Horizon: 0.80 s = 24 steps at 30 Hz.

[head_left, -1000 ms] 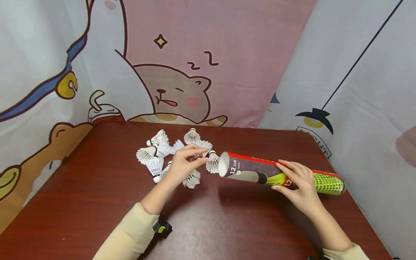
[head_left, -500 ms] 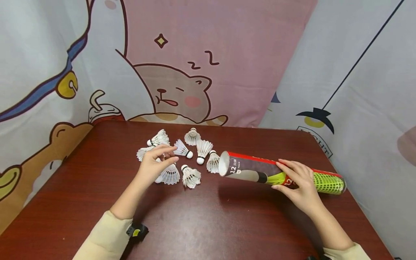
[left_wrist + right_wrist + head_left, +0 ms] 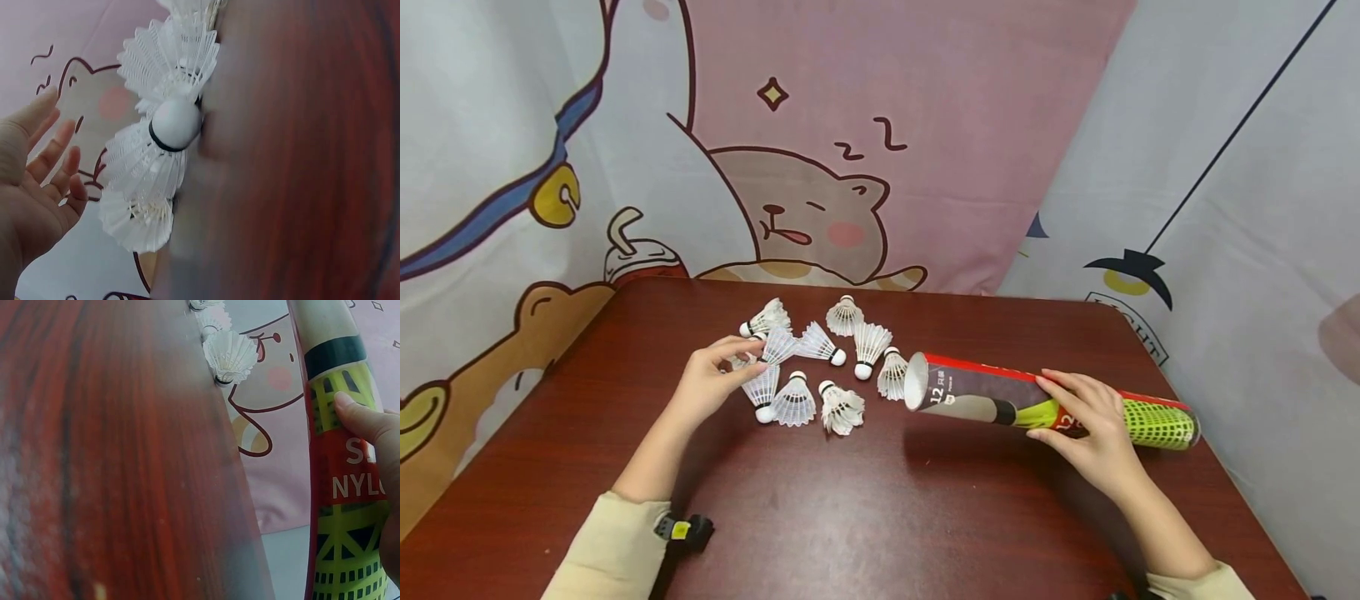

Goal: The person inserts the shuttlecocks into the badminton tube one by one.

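In the head view, the left hand (image 3: 709,385) hovers at the left side of a loose cluster of white shuttlecocks (image 3: 793,402), its thumb and index finger apart, holding nothing. The shuttlecocks lie on the dark red worktop (image 3: 865,525), some overlapping, their corks turned in various directions. The right hand (image 3: 1093,429) grips a printed tube (image 3: 977,392) around its middle, fingers over the top and thumb on the near side. The tube lies sideways, its open end facing the shuttlecocks, just beside the rightmost one, and its yellow-green netted end pointing right. Light sleeves (image 3: 606,546) cover both forearms, with a black strap (image 3: 683,531) at the left wrist. Behind the worktop hangs a cartoon-printed cloth (image 3: 970,142).

In the left wrist view, the left hand's fingers are loosely bent and spread, with a gap between them and the nearby shuttlecocks; one round white cork faces the camera.

In the right wrist view, the right hand's thumb presses along the tube, beside its red band. A few shuttlecocks show near the top.
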Each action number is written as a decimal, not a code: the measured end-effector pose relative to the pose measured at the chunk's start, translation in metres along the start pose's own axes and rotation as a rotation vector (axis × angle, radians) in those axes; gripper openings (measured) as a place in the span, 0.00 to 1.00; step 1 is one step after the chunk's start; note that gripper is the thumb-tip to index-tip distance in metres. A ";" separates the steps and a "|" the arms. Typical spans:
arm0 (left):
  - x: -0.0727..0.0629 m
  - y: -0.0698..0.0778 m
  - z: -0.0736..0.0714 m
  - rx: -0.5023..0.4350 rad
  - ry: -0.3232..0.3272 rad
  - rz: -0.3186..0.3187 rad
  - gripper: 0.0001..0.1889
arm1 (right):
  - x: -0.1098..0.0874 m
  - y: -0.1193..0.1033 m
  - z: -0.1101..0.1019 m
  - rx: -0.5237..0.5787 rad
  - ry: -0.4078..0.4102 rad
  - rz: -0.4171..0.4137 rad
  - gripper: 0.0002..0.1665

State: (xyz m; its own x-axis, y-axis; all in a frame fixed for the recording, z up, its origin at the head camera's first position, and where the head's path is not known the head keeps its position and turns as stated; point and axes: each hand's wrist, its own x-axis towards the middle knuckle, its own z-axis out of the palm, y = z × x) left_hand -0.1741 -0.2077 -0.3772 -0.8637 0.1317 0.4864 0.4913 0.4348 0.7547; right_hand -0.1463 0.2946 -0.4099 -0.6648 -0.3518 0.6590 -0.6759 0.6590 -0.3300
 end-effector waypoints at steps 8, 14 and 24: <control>-0.001 -0.020 -0.008 0.007 -0.061 -0.056 0.13 | 0.001 -0.001 -0.001 -0.003 0.001 -0.009 0.44; -0.003 -0.053 -0.009 0.021 -0.085 -0.085 0.13 | 0.001 -0.002 -0.001 0.003 0.001 -0.018 0.43; -0.007 -0.072 -0.012 0.003 -0.116 -0.175 0.12 | 0.002 -0.002 -0.002 0.020 -0.008 -0.024 0.42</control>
State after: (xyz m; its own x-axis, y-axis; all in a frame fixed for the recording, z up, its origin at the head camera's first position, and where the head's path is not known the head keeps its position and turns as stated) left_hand -0.2021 -0.2503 -0.4294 -0.9430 0.1555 0.2942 0.3326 0.4625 0.8219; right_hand -0.1454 0.2936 -0.4068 -0.6509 -0.3725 0.6615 -0.6978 0.6367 -0.3281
